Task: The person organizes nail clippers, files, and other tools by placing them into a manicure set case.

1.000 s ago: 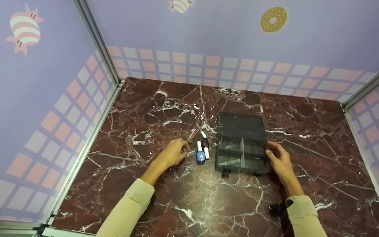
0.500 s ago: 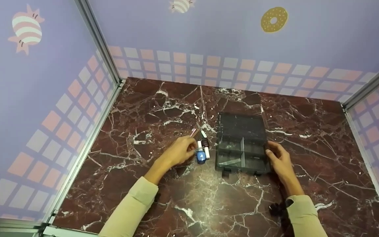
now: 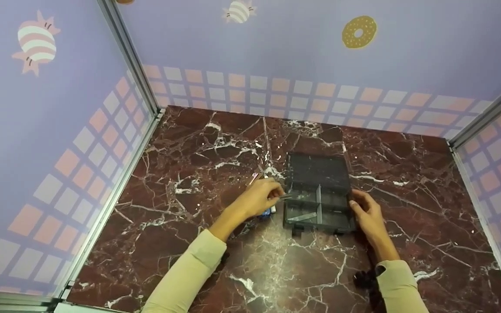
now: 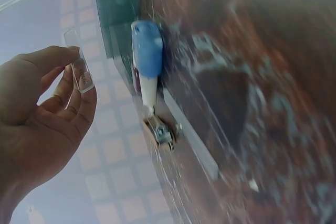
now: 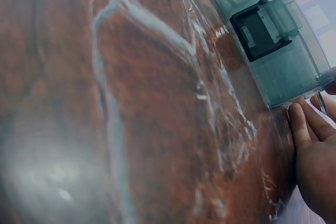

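My left hand [image 3: 259, 198] pinches a small clear plastic divider strip [image 4: 79, 64] between thumb and fingers, at the left edge of the compartment box in the head view. The box [image 3: 309, 219] is see-through dark plastic with its lid [image 3: 318, 171] laid back, and a divider [image 3: 318, 201] and a slanted strip [image 3: 302, 217] show inside. My right hand [image 3: 368, 213] holds the box by its right side, with fingertips at its corner in the right wrist view. A blue nail polish bottle [image 4: 147, 51] with a white cap lies beside the box, mostly hidden by my left hand in the head view.
Beyond the left hand lies a thin pinkish item [image 3: 255, 177]. A small metal-and-brown object [image 4: 159, 130] and a flat pale strip [image 4: 191, 135] lie by the bottle cap. Patterned walls enclose the marbled table [image 3: 207, 165]. A black latch [image 5: 262, 29] projects from the box front.
My left hand has moved right, past the nail polish bottles to the box's left edge, carrying the clear divider strip. My right hand stays on the box.
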Action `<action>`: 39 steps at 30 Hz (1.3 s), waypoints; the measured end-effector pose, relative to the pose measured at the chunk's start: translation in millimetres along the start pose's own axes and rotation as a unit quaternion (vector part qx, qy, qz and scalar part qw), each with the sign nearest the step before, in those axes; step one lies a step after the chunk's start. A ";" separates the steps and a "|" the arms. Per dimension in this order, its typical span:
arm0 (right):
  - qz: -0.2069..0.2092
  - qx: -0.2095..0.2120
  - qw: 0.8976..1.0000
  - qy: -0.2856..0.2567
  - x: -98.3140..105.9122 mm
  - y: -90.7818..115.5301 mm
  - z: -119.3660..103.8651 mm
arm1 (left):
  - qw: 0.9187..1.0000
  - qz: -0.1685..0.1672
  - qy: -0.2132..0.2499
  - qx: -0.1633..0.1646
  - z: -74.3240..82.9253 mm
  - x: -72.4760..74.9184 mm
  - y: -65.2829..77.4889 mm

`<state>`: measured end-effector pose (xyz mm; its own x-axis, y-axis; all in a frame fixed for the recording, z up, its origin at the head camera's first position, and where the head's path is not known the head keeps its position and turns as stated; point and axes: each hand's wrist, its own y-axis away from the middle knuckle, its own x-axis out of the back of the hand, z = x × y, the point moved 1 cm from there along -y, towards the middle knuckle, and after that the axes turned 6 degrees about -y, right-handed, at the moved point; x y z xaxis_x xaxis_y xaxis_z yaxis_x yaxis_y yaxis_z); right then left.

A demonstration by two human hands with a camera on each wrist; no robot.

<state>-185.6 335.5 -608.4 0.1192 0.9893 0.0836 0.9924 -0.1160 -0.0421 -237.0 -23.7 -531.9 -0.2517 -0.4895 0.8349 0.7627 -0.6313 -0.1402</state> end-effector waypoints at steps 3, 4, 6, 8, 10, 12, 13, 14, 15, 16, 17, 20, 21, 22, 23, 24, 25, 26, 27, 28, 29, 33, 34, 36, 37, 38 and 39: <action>0.004 0.002 1.000 0.001 -1.1 0.2 1.3 | 1.000 -0.008 0.004 0.001 4.9 -5.0 -5.7; 0.007 0.001 1.000 0.002 -1.4 0.6 1.7 | 1.000 -0.013 0.005 0.001 6.3 -7.2 -7.3; 0.013 -0.002 1.000 0.002 -2.1 1.4 2.5 | 1.000 -0.019 0.003 -0.003 9.1 -11.7 -10.2; 0.017 -0.003 1.000 0.001 -2.6 2.1 3.0 | 1.000 -0.022 0.000 -0.007 11.8 -16.0 -12.9; 0.016 -0.002 1.000 -0.001 -3.0 1.8 3.3 | 1.000 -0.019 -0.001 -0.014 14.9 -19.3 -15.6; 0.011 0.003 1.000 -0.002 -3.0 0.7 3.7 | 1.000 -0.015 0.001 -0.019 18.3 -21.7 -18.3; 0.011 0.005 1.000 -0.003 -2.9 0.2 3.9 | 1.000 -0.015 0.000 -0.022 20.1 -23.1 -19.5; 0.010 0.006 1.000 -0.005 -2.7 0.0 3.9 | 1.000 -0.016 0.002 -0.024 22.0 -24.3 -20.7; 0.010 0.006 1.000 -0.006 -2.6 -0.2 3.8 | 0.999 -0.018 0.004 -0.026 23.7 -25.8 -21.8; 0.010 0.006 1.000 -0.006 -2.5 -0.3 3.6 | 0.999 -0.020 0.006 -0.027 25.6 -27.1 -22.9; 0.009 0.006 1.000 -0.007 -2.4 -0.2 3.1 | 0.999 -0.023 0.006 -0.027 27.3 -28.7 -23.8; 0.008 0.003 1.000 -0.005 -2.5 0.1 1.7 | 0.999 -0.028 0.010 -0.027 32.0 -33.3 -26.3; 0.007 0.002 1.000 -0.004 -2.2 0.0 1.5 | 0.999 -0.029 0.011 -0.029 33.5 -34.7 -27.3; 0.006 -0.001 1.000 -0.003 -2.0 -0.3 1.1 | 0.999 -0.030 0.011 -0.029 35.0 -35.9 -28.0; 0.005 -0.002 1.000 -0.003 -1.6 -0.4 0.9 | 0.999 -0.030 0.010 -0.032 36.1 -37.1 -28.9; 0.005 -0.001 1.000 -0.004 -1.1 -0.7 0.4 | 0.999 -0.030 0.010 -0.034 37.1 -38.1 -29.7; 0.006 -0.001 1.000 -0.005 -0.7 -1.0 0.1 | 0.999 -0.029 0.007 -0.037 38.1 -38.8 -30.5; 0.006 -0.002 1.000 -0.008 -0.2 -1.0 -0.2 | 0.999 -0.029 0.005 -0.041 38.9 -39.8 -30.9; 0.004 -0.003 1.000 -0.008 0.2 -1.0 -0.3 | 0.999 -0.029 0.004 -0.042 39.4 -40.8 -31.0; 0.003 -0.004 1.000 -0.009 0.1 -0.9 -0.6 | 0.999 -0.030 0.003 -0.040 39.7 -41.5 -30.7; 0.002 -0.003 1.000 -0.009 0.2 -0.7 -0.7 | 0.999 -0.030 0.004 -0.040 39.8 -42.1 -30.5; 0.002 -0.001 1.000 0.001 -1.4 -0.8 0.2 | 0.999 -0.035 0.004 -0.028 40.3 -44.1 -29.2; 0.004 0.001 1.000 0.002 -1.4 -0.7 1.0 | 0.999 -0.035 0.005 -0.025 40.9 -44.7 -29.1; 0.008 0.007 1.000 0.001 -1.2 -0.6 2.2 | 0.999 -0.036 0.006 -0.024 42.4 -45.6 -29.5; 0.008 0.008 1.000 0.001 -1.0 -0.7 2.8 | 0.999 -0.036 0.007 -0.024 43.0 -46.2 -29.8; 0.008 0.010 1.000 0.000 -0.7 -0.7 3.1 | 0.999 -0.036 0.005 -0.026 43.6 -46.6 -30.2; 0.011 0.009 1.000 -0.004 -0.5 -0.4 2.5 | 0.999 -0.036 0.006 -0.027 44.4 -46.7 -30.5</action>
<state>-186.2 335.3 -610.9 0.1402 0.9873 0.0753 0.9888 -0.1357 -0.0619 -222.1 45.1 -543.0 -0.3114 -0.4491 0.8375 0.7093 -0.6963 -0.1096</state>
